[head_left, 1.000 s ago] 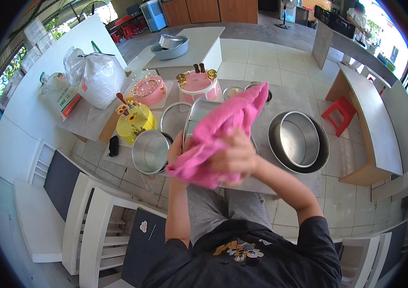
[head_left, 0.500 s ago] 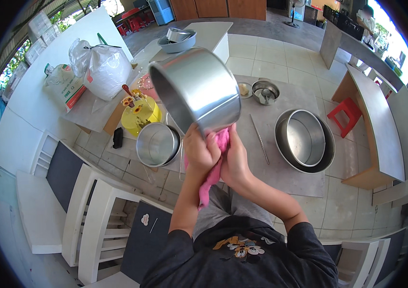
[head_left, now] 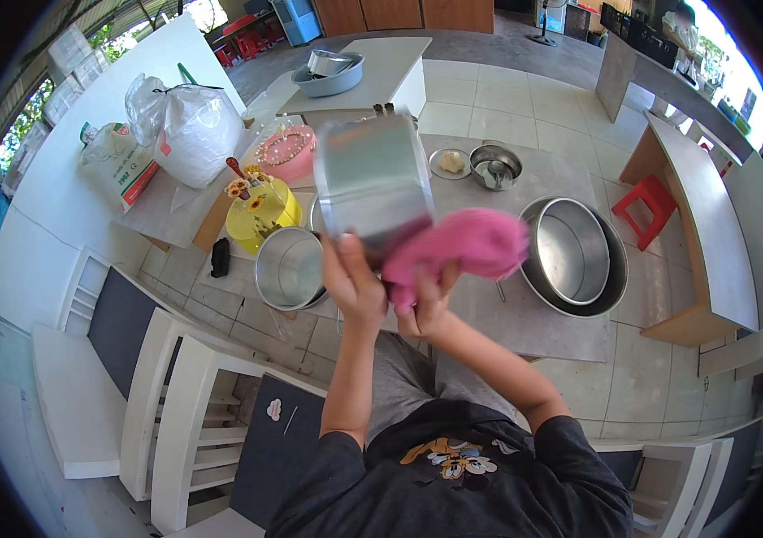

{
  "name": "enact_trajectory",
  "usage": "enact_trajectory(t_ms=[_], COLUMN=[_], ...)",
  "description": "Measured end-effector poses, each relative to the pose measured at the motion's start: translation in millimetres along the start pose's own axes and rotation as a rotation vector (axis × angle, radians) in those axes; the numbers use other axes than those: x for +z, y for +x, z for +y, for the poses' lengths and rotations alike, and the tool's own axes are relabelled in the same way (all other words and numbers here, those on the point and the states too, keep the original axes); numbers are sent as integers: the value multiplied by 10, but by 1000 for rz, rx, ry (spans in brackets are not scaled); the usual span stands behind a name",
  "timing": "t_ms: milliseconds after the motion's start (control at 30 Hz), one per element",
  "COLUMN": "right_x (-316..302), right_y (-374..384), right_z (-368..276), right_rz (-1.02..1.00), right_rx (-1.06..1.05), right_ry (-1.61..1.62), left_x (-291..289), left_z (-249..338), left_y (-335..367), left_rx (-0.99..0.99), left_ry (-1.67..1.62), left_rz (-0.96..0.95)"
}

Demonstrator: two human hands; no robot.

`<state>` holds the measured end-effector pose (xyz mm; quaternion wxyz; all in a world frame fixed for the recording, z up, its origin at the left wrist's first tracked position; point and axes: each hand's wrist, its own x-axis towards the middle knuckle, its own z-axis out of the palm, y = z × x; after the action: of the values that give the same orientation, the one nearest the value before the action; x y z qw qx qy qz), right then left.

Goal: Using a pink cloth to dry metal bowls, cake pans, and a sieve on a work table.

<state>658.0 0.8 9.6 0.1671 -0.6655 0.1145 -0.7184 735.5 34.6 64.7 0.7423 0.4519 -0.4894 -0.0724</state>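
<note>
My left hand grips the lower edge of a deep round metal pan, held up and tilted above the table and blurred by motion. A pink cloth is bunched in my right hand, against the pan's lower right side; part of it swings out to the right. Below and left of the pan stands another metal pan. At the right of the table, a smaller metal pan sits inside a wider, darker one.
A yellow cake and a pink cake stand at the left, near white plastic bags. Farther back are a small metal bowl and a dish. White chairs stand at the lower left, a red stool at the right.
The pan has turned in my left hand, its opening no longer facing left, and its far end has dropped. My right hand has swept the cloth out to the right.
</note>
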Motion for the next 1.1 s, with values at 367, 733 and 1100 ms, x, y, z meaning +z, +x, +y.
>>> enact_trajectory(t_ms=[367, 733, 1100], right_x=[-352, -214, -230], right_y=[1403, 963, 1009], right_z=[17, -345, -358], right_rz=[-508, -424, -378], right_rx=[705, -69, 41], right_ry=[149, -536, -588], left_x=[-51, 53, 67], left_z=[66, -15, 107], left_y=[-95, -84, -102], left_rx=[-163, -115, 109], left_ry=[24, -174, 53], left_rz=[-230, -94, -262])
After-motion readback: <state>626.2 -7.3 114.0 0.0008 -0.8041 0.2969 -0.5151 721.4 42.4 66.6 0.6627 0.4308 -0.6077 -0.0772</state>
